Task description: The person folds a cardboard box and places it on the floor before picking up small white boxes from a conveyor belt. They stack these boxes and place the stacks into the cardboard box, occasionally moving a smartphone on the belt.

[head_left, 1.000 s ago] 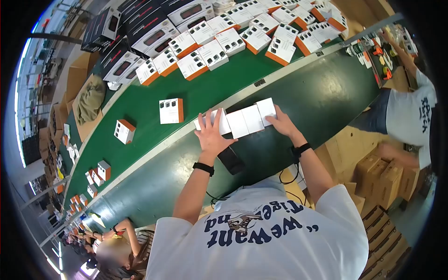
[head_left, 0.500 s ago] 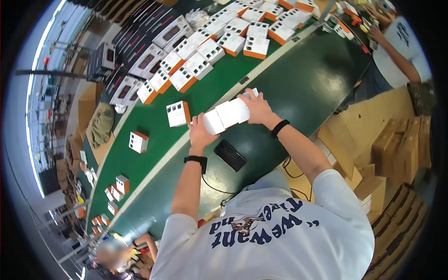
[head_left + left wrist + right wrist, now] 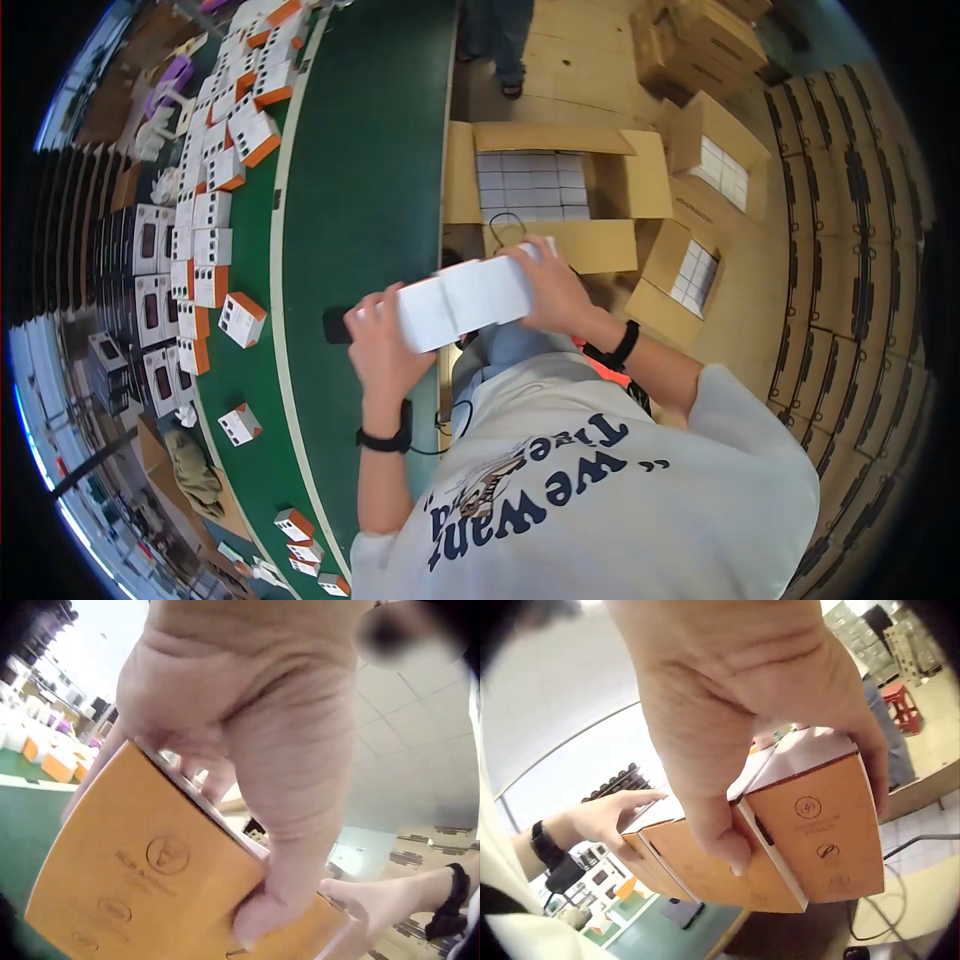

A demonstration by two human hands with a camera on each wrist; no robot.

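Both hands grip a short row of white boxes with orange sides, pressed end to end and raised over the table's near edge. My left hand holds the left end, its thumb across an orange side in the left wrist view. At the opposite end is my right hand; its thumb lies on an orange face in the right wrist view, with fingers around the end box. The boxes' undersides are hidden in the head view. A black phone lies on the table beside the left hand.
An open carton with rows of white boxes inside stands beyond the right hand. Two smaller open cartons are to its right. Many white-and-orange boxes cover the green belt at left. A cable hangs near the carton.
The row of boxes has risen off the table in both hands and moved to the table's edge. The head view has turned right, bringing the open cartons into sight.
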